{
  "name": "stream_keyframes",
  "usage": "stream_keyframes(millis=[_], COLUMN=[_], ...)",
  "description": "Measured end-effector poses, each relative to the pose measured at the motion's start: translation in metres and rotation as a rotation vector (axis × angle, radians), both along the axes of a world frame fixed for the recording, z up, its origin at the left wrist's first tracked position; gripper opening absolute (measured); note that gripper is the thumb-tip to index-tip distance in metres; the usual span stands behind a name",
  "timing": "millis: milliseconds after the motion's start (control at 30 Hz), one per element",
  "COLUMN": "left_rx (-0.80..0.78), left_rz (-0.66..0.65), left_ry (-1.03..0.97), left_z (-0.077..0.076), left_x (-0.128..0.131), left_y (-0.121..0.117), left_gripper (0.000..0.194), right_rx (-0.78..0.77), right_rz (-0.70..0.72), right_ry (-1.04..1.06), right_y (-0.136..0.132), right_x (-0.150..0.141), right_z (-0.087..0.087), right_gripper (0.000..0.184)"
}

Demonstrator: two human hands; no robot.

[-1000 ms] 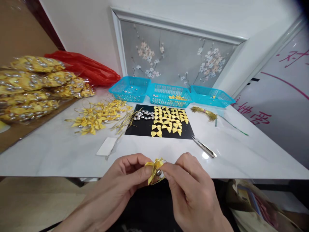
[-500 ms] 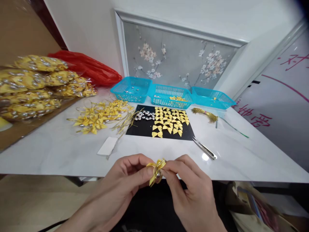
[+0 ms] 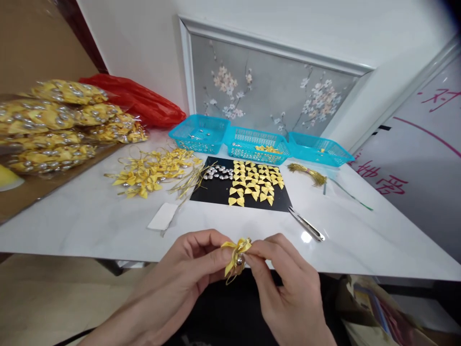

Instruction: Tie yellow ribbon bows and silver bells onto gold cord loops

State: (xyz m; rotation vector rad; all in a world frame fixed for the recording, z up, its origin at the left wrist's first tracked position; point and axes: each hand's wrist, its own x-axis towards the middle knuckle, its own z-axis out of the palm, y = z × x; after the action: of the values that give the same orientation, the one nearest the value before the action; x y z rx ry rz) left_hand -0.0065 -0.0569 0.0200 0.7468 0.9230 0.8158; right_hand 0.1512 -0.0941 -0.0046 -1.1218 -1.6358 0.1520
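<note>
Between my two hands, at the table's front edge, is a yellow ribbon bow point(image 3: 236, 250) with a silver bell-like bead point(image 3: 239, 261) and a thin gold cord loop below it. My left hand point(image 3: 196, 264) pinches the bow's left side between thumb and forefinger. From the other side, my right hand point(image 3: 288, 274) grips its right edge with thumb and fingertips. Beyond them lies a black mat point(image 3: 214, 193) bearing rows of yellow bows point(image 3: 236, 191) and a cluster of silver beads point(image 3: 218, 173). Silver snips point(image 3: 306, 224) rest by the mat's right corner.
Three blue baskets point(image 3: 257, 141) line the wall. A heap of finished-looking bows point(image 3: 144, 175) and loose gold cords point(image 3: 189, 180) lie left of the mat, a tied cord bundle point(image 3: 308, 173) right. Bagged bows point(image 3: 54, 120) are stacked far left beside a red plastic bag point(image 3: 137, 101).
The whole view has shifted slightly. Both hands keep their pinch on the bow, which has turned a little, and the cord loop now hangs more visibly beneath it.
</note>
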Motion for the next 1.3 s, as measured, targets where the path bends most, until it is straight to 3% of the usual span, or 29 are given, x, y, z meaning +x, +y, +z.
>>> stream_keyframes(millis=[167, 367, 567, 800, 900, 1133, 1233, 1300], left_rx=[0.087, 0.419, 0.544, 0.769, 0.821, 0.841, 0.75, 0.704], left_rz=[-0.044, 0.182, 0.296, 0.37, 0.385, 0.387, 0.348, 0.337], left_ry=[0.026, 0.266, 0.326, 0.471, 0.51, 0.499, 0.44, 0.384], left_z=[-0.002, -0.005, 0.0, -0.011, -0.014, -0.012, -0.01, -0.01], left_x=[0.001, 0.004, 0.008, 0.002, 0.0, 0.0, 0.002, 0.003], left_y=[0.001, 0.002, -0.005, -0.004, -0.003, -0.004, -0.002, -0.001], left_gripper=[0.016, 0.005, 0.013, 0.023, 0.025, 0.024, 0.018, 0.015], right_rx=[-0.006, -0.032, -0.155, -0.526, -0.527, -0.42, -0.335, -0.376], right_rz=[-0.055, -0.032, 0.122, 0.395, 0.479, 0.43, 0.415, 0.418], right_ry=[-0.005, 0.09, 0.247, 0.739, 0.807, 0.634, 0.479, 0.46], right_y=[0.0, -0.006, 0.001, -0.001, -0.002, -0.002, -0.003, -0.004], right_x=[0.002, -0.005, -0.021, -0.02, -0.017, -0.013, -0.011, -0.011], right_z=[0.002, 0.001, -0.003, 0.002, 0.002, 0.006, 0.006, 0.005], right_gripper=[0.013, 0.011, 0.013, 0.027, 0.026, 0.019, 0.014, 0.013])
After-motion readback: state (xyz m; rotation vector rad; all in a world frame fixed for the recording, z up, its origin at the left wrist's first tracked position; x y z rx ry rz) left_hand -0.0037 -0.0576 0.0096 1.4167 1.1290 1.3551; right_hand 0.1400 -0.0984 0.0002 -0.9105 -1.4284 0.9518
